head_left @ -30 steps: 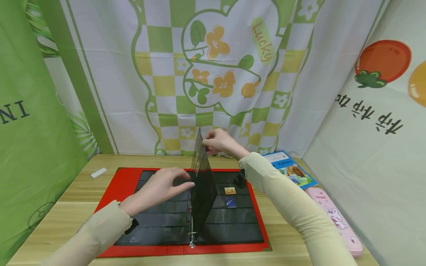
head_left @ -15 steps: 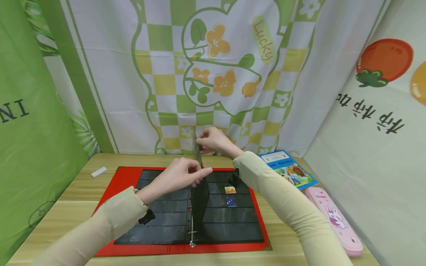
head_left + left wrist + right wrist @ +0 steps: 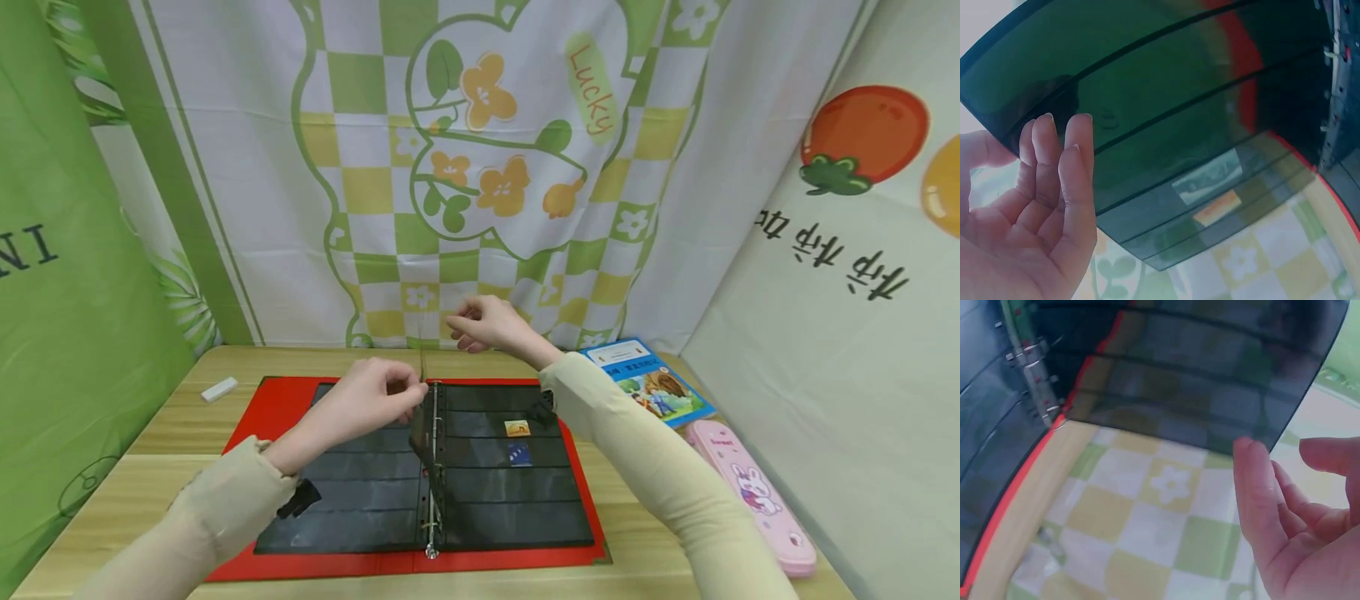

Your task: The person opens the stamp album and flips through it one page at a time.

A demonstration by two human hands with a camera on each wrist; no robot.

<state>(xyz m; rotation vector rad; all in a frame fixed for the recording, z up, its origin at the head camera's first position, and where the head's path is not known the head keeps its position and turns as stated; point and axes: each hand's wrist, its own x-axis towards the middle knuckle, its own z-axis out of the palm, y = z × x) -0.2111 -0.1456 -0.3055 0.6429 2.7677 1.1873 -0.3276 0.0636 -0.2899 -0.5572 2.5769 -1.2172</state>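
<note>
A red ring-binder stamp album (image 3: 258,433) lies spread on the table with black pocket pages. One dark see-through page (image 3: 1166,112) stands nearly upright from the rings, seen almost edge-on in the head view. My left hand (image 3: 375,396) pinches its outer edge between thumb and fingers. Two stamps show on this page, a greenish one (image 3: 1210,178) and an orange one (image 3: 1217,208). My right hand (image 3: 491,323) hovers to the right of the page's top, thumb and fingers apart, holding nothing. On the right-hand page sit a yellow stamp (image 3: 517,428) and a blue stamp (image 3: 519,454).
A white eraser-like block (image 3: 220,389) lies left of the album. At the right are a blue picture book (image 3: 652,387) and a pink pencil case (image 3: 753,496). A checked curtain (image 3: 480,275) hangs behind the wooden table (image 3: 165,433).
The upright page has swung leftward past the rings. My right hand has let go of its top edge. My left hand moved right, then back left, and now pinches the page.
</note>
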